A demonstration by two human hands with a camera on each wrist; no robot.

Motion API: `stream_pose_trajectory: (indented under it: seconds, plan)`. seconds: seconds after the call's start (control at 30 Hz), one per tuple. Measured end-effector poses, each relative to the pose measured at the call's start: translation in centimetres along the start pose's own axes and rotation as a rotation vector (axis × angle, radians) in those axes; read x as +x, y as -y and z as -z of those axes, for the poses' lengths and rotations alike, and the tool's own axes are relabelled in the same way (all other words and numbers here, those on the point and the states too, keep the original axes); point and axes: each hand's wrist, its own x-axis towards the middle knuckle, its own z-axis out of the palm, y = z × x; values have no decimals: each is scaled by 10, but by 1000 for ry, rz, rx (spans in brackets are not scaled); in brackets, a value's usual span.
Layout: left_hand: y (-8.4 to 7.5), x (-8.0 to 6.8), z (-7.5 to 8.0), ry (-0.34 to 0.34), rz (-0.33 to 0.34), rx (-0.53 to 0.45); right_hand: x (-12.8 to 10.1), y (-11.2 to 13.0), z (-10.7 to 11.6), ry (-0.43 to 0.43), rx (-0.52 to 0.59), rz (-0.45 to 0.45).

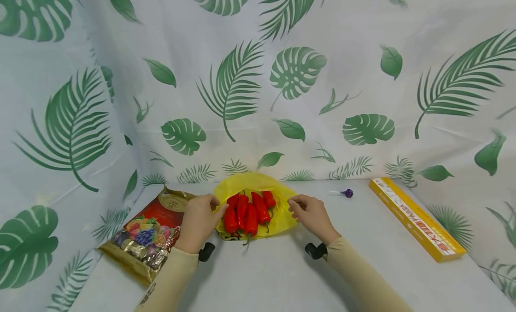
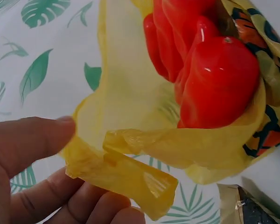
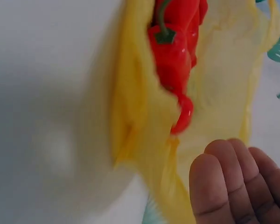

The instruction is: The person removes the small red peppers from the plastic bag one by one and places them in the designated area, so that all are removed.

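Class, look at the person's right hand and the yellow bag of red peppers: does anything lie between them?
Nothing visible does. The right hand sits at the edge of the yellow bag, beside the red peppers, with only bare table nearby.

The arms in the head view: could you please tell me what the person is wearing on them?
Both arms wear long beige sleeves that end at the wrists. A small black device sits under each wrist, by the left hand and the right hand. The left sleeve bears a small dark marking, too small to read.

a pale grey table (image 1: pixel 282 276) carries a yellow bag (image 1: pixel 254 186); left of it a gold packet (image 1: pixel 147 240), right a lollipop (image 1: pixel 344 193) and yellow box (image 1: pixel 415 218).
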Motion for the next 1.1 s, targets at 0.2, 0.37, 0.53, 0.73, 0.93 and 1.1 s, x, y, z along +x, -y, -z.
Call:
stream_pose_trajectory:
  seconds: [0.2, 0.37, 0.53, 0.73, 0.93, 1.1]
  plan:
    - [1, 5, -5, 0, -4, -5, 39, 12, -30, -50, -69, -14]
    - [2, 6, -7, 3, -16, -31, 58, 12, -49, -52, -154, -61]
    - [-1, 7, -7, 6, -20, -22, 67, 8, -63, -49, -215, -115]
    - [-4, 7, -5, 16, -23, -36, 72, 9, -69, -54, -205, -194]
    - [-2, 6, -4, 2, -24, -44, 74, 13, -70, -66, -203, -197]
    - [1, 5, -3, 3, -12, -50, 69, 20, -65, -76, -208, -138]
